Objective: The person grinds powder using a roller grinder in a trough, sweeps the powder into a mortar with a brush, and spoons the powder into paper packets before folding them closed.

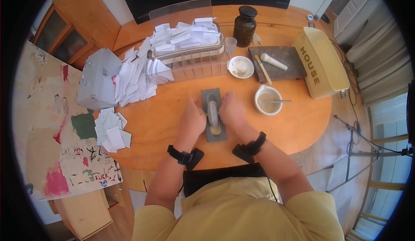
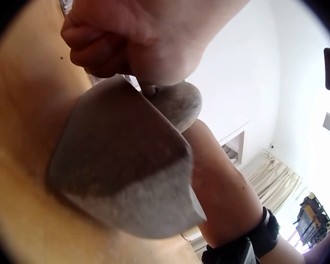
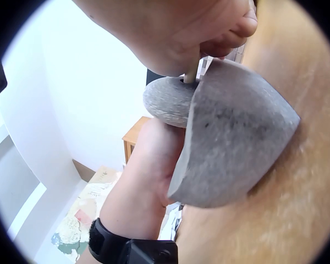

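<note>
A grey stone trough [image 1: 218,136] [image 2: 121,148] [image 3: 242,137] stands lengthwise on the wooden table in front of the person. Upright in it sits a round stone wheel [image 1: 212,111] [image 2: 179,104] [image 3: 168,102], with a thin light handle [image 2: 147,89] [image 3: 192,70] through its centre. The left hand [image 1: 193,116] [image 2: 132,38] grips the handle on the left side with curled fingers. On the other side the right hand [image 1: 232,111] [image 3: 187,33] curls round it. Tan material shows in the trough's near end.
White mortar [image 1: 269,109] with a stick, small white bowl [image 1: 241,67], dark board [image 1: 296,61] with brush and pestle, and yellow box [image 1: 320,64] stand right. Brown jar [image 1: 244,28] is behind. Clear rack [image 1: 190,70], paper packets [image 1: 134,77] and silver case [image 1: 96,79] stand left.
</note>
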Demonstrator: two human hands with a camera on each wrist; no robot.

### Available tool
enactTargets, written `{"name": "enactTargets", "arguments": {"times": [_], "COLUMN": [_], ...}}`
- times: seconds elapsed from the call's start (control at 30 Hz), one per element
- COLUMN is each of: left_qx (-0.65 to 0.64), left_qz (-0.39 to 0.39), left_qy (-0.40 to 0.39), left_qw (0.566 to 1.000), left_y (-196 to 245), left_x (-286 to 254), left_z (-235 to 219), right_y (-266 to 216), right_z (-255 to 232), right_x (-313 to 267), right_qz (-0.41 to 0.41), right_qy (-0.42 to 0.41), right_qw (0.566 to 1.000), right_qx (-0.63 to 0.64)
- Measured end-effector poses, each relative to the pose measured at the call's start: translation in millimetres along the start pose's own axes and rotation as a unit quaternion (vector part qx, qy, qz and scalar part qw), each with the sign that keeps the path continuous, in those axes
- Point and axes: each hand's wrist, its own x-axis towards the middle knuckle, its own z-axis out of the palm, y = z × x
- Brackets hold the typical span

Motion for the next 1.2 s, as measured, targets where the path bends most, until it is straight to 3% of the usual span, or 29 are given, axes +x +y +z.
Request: {"name": "enactTargets", "arguments": {"times": [0.13, 0.23, 0.37, 0.43, 0.47, 0.5, 0.63, 0.7, 0.8, 0.9, 1.0, 1.2], "left_qx": [-0.027, -0.011, 0.023, 0.011, 0.006, -0.006, 0.001, 0.007, 0.035, 0.005, -0.016, 0.03], "left_qz": [-0.035, -0.009, -0.017, 0.026, 0.048, 0.011, -0.017, 0.009, 0.019, 0.058, 0.02, 0.012], "left_qy": [-0.035, 0.017, 0.001, 0.029, 0.044, -0.013, -0.02, 0.021, 0.02, 0.027, -0.006, 0.012], "left_qw": [0.998, 1.0, 1.0, 0.999, 0.998, 1.0, 1.0, 1.0, 0.999, 0.998, 1.0, 0.999], "left_y": [6.8, -1.2, 10.9, 2.1, 3.6, 7.0, 9.7, 6.7, 5.1, -4.7, 4.6, 6.9], "left_x": [-21.6, -0.5, 27.8, 10.0, -0.5, -11.8, -10.9, 9.6, 23.0, -3.7, -26.1, 15.8], "left_z": [-9.1, 4.8, -5.1, 2.2, -0.9, -6.5, -8.5, -2.1, -1.7, 1.9, -7.2, -2.3], "right_y": [-4.7, -7.3, -8.6, -1.4, 0.0, 3.0, -14.7, -15.9, -5.0, -1.3, -5.5, -14.4], "right_z": [-7.0, -1.3, 1.4, 5.3, 3.9, 1.0, -8.6, -6.3, 1.9, -1.1, -8.9, -4.2], "right_x": [-17.9, -1.9, 17.5, 12.4, 4.3, -10.3, -6.4, 10.5, 13.7, -6.0, -18.6, 12.2], "right_qz": [0.009, 0.037, 0.006, -0.022, -0.016, -0.009, 0.068, 0.031, -0.016, -0.023, -0.003, 0.023], "right_qy": [-0.017, -0.002, 0.031, 0.041, 0.031, 0.019, -0.032, -0.007, 0.018, 0.01, -0.011, 0.008], "right_qw": [1.0, 0.999, 0.999, 0.999, 0.999, 1.0, 0.997, 0.999, 0.999, 1.0, 1.0, 1.0], "right_qx": [-0.005, -0.02, -0.029, -0.022, -0.006, 0.009, -0.018, -0.025, -0.031, -0.007, -0.002, -0.018]}}
